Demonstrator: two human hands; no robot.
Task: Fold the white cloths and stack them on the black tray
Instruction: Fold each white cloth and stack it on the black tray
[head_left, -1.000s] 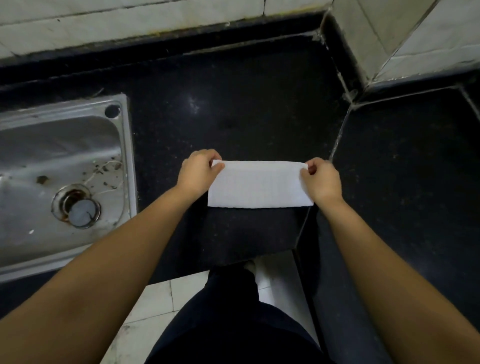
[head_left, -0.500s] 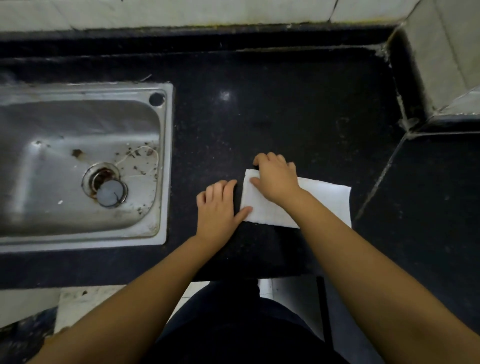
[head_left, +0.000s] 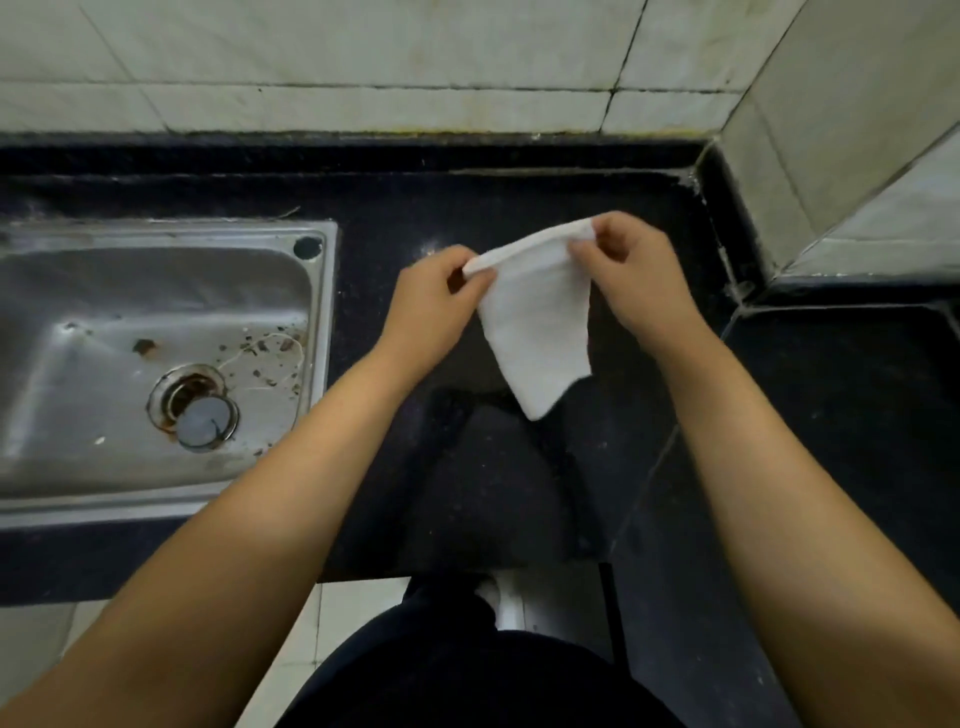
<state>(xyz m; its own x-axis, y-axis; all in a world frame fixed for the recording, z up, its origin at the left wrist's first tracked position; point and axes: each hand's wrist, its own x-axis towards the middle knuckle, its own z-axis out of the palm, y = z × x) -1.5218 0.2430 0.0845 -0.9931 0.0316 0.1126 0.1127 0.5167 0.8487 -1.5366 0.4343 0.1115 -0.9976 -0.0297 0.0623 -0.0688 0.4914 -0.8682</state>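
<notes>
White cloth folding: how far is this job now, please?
Done: the white cloth already looks folded narrow. In hand: the left hand and right hand pinch its top corners, and it hangs above the black counter beside the sink. Left: placing it on the black tray, which is not in view, like any other cloths.

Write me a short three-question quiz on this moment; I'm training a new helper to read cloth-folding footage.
1. True or false: the white cloth lies flat on the black countertop.
2. Which hands hold the cloth? A) left hand only B) right hand only C) both
3. Fill in: left of the hands, set into the countertop, is a steel ____ with a drain.

Key:
1. False: it hangs from its top edge, which the hands pinch.
2. C
3. sink
</notes>
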